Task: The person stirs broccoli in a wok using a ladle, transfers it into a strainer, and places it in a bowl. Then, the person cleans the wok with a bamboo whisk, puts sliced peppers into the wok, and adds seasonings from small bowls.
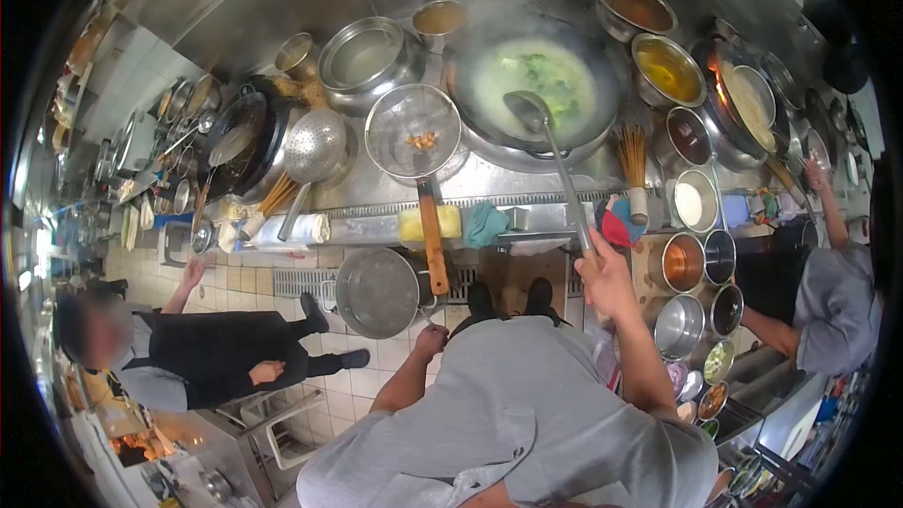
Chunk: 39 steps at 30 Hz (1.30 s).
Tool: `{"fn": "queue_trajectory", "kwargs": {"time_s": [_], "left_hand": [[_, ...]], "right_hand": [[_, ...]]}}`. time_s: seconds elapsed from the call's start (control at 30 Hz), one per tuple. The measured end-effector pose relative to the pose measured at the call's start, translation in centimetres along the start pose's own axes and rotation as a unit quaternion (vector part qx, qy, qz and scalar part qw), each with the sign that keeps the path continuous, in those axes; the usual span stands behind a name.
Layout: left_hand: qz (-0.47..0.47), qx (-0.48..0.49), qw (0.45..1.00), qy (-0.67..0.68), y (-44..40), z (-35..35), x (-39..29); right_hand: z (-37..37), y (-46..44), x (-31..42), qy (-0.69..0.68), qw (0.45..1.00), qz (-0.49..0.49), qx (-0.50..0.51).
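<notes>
With the right hand (607,280), grips the long metal handle of a ladle (528,111), fingers wrapped closely round it. Reaches forward and down, across the counter edge (357,230), to the near side of a big wok (603,85). Puts the ladle's bowl at the surface of pale green liquid (491,91), just beside a cluster of leafy greens (543,69). Works amid steam, probably at the stage of stirring or ladling greens in hot liquid; cannot tell a stir from a scoop here.

With the left hand (431,341), low and near the body, seems to hold the thin handle of a round grey vessel (377,293), fist nearly closed. Cannot tell mesh from solid metal in its base.

Stands with a wire strainer (412,122) to the left of the wok, small brown pieces (421,141) inside it and a wooden handle (432,240) jutting over the counter edge. Has a perforated skimmer (315,143) beyond it, and a bamboo brush (633,158) to the right of the wok. Shares the kitchen with one person (221,348) on the left and another person (837,306) on the right.

Calls next, by judgement, for a level ladle bowl, a firm wrist and slow travel near the rim, clear of splashes and steam.
</notes>
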State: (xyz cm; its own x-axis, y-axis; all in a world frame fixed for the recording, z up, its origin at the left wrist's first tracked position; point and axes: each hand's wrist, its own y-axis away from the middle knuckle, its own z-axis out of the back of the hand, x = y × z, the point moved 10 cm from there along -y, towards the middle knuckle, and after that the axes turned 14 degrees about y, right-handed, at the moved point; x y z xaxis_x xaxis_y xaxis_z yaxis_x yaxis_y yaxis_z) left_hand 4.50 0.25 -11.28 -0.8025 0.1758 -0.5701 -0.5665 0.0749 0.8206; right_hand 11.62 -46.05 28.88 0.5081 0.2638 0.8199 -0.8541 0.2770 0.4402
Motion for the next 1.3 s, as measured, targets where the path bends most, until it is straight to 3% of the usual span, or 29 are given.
{"fn": "queue_trajectory", "kwargs": {"time_s": [0.33, 0.4, 0.47, 0.53, 0.63, 0.7, 0.73, 0.77, 0.93, 1.13, 1.2, 1.27, 1.3], "left_hand": [[0.025, -0.050, 0.998, 0.035, 1.3, 1.5, 1.8], [-0.093, 0.004, 0.990, -0.101, 1.5, 0.9, 0.7], [-0.129, 0.004, 0.978, -0.165, 1.1, 0.9, 1.1], [-0.083, -0.050, 0.983, -0.158, 1.8, 1.3, 0.9], [-0.332, 0.054, 0.882, -0.331, 0.4, -0.6, -0.2], [-0.120, -0.021, 0.984, -0.127, 0.5, 0.8, 0.0], [-0.008, -0.059, 0.998, -0.018, 1.9, 0.7, -0.4], [-0.015, -0.056, 0.998, -0.006, 1.6, 0.6, -0.7], [-0.022, -0.054, 0.998, 0.026, 0.9, 0.4, -0.5], [-0.031, -0.058, 0.997, -0.045, 3.2, 0.1, -2.5], [-0.109, -0.010, 0.985, -0.133, 0.8, 0.7, -0.7], [-0.095, -0.013, 0.990, -0.106, 0.4, 1.1, 0.4], [-0.043, -0.039, 0.998, -0.036, 0.9, 1.2, 0.8]], "right_hand": [[3.3, -0.3, -1.4, -0.101, 0.995, 0.006, -0.003], [3.2, -0.3, -1.3, -0.138, 0.990, -0.004, 0.008], [2.6, -0.2, -0.8, -0.195, 0.980, -0.020, 0.020], [1.5, -0.3, 0.1, -0.255, 0.965, -0.033, 0.051], [0.4, -0.9, 0.2, -0.385, 0.916, -0.066, 0.091], [-0.6, -1.0, 0.0, -0.477, 0.865, -0.084, 0.131], [-1.1, -0.9, -0.1, -0.519, 0.836, -0.087, 0.158], [-1.6, -0.6, 0.0, -0.559, 0.803, -0.091, 0.185], [-2.8, 2.4, 1.6, -0.448, 0.874, -0.057, 0.180], [-3.4, 3.0, 2.8, -0.224, 0.963, 0.020, 0.149], [-2.4, 2.5, 2.5, -0.173, 0.980, 0.019, 0.098], [-1.3, 1.6, 2.4, -0.142, 0.988, 0.020, 0.059], [-0.6, 1.1, 2.1, -0.137, 0.989, 0.023, 0.042]]}}
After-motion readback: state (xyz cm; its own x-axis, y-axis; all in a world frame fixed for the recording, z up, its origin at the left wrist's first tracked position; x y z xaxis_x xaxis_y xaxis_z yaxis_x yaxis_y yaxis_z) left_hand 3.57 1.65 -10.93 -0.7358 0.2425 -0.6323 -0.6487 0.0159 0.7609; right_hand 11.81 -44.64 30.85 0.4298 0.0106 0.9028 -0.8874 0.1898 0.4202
